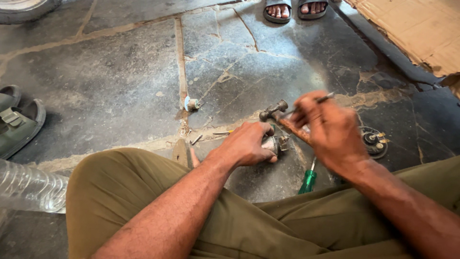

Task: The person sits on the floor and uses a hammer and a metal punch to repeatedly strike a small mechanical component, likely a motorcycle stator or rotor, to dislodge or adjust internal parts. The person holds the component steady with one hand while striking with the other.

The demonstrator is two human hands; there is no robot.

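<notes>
The left hand (pixel 249 143) is clenched over a small metal motor part (pixel 276 143), pinning it to the stone floor (pixel 120 86) between the person's knees. The right hand (pixel 328 127) grips a thin metal rod (pixel 321 99) and hovers above a wooden-handled hammer (pixel 275 112).

The part looks rigid, dense for its size, probably greasy; best held around its barrel, as now. Its long axis appears to run left to right, with the exposed end toward the right hand, though the fingers hide much of it. A green-handled screwdriver (pixel 307 181) lies near.
</notes>
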